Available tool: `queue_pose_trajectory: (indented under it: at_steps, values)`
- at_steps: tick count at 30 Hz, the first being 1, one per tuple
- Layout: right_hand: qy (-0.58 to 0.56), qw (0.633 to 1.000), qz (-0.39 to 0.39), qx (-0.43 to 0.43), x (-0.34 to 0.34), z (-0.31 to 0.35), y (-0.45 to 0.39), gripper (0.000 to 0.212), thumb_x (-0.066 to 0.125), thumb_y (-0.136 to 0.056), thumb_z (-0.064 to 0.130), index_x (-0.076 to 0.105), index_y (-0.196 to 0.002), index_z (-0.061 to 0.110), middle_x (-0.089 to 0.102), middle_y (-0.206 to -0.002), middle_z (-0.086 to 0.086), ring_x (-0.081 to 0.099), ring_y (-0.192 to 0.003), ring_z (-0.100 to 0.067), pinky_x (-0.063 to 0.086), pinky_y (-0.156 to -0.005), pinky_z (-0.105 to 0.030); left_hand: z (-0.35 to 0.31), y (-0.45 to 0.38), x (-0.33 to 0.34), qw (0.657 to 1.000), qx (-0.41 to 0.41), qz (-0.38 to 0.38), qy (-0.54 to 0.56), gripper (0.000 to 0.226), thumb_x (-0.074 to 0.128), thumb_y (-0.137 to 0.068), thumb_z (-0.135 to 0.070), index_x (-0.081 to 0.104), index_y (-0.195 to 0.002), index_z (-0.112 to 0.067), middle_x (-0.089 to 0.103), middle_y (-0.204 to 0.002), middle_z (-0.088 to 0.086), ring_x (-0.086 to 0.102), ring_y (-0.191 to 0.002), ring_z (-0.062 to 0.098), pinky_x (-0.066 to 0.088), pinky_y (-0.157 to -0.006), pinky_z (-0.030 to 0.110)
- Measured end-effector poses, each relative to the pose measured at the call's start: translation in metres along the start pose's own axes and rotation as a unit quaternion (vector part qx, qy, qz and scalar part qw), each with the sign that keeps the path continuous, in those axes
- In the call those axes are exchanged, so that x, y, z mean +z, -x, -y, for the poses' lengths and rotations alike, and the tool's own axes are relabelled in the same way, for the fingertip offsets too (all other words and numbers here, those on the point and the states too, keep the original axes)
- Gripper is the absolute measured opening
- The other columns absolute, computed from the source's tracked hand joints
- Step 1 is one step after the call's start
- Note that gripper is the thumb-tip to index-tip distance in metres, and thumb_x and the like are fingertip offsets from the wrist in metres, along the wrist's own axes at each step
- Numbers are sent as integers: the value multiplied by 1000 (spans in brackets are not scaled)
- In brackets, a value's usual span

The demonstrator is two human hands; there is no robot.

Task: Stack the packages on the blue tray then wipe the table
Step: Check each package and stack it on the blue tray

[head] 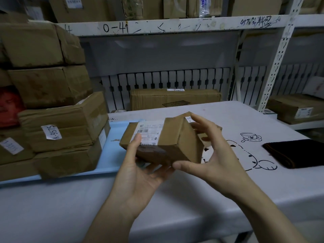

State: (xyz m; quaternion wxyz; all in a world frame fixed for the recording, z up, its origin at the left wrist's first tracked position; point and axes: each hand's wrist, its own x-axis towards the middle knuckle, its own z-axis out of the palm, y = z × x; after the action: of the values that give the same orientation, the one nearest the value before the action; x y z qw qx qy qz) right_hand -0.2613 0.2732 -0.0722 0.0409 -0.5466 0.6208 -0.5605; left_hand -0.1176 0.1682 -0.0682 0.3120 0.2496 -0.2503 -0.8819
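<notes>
A small brown cardboard package [168, 137] with a white shipping label is held tilted above the table, just right of the blue tray [112, 155]. My left hand [140, 171] grips it from below, thumb up on the label side. My right hand [210, 155] holds its right end, thumb at the lower corner and fingers over the far edge. Several taped brown packages [57, 130] are stacked on the tray's left part, one labelled K-9575. A dark folded cloth [296, 153] lies on the table at the right.
The white table [175, 199] carries black cartoon drawings [250, 137]. Behind it a long flat carton [175, 99] lies by a metal shelving rack [278, 64]. More cartons fill the upper shelf and the shelf at far right [298, 107].
</notes>
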Motion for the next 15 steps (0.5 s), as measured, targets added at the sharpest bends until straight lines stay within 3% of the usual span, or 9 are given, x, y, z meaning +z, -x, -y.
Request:
queue_pose_trajectory:
  at_steps: [4,8,15]
  values:
    - [-25,1000,3,19,-2,-3,1,93,97,-55,26,47,-132,42,53,-128,15,50,-115,7,37,-89,-4,-4,0,-3,996,-59,31,67,79,74,-73,-50,50,-136,-10,62,-124,31,63,-110,48,48,-97,62]
    - [-29,1000,-5,3,-1,-2,0,63,85,-60,30,57,-115,39,63,-108,21,61,-102,-9,49,-83,-19,-1,-5,-5,992,-79,63,71,76,66,-80,-58,49,-138,-12,60,-128,31,62,-113,49,48,-95,63]
    - [15,995,-65,-71,-2,-4,-2,62,73,-62,9,54,-111,41,60,-111,25,58,-99,-3,47,-74,-14,0,-3,-1,994,-91,50,18,68,64,-85,-48,49,-134,-3,60,-126,33,62,-111,50,45,-99,63]
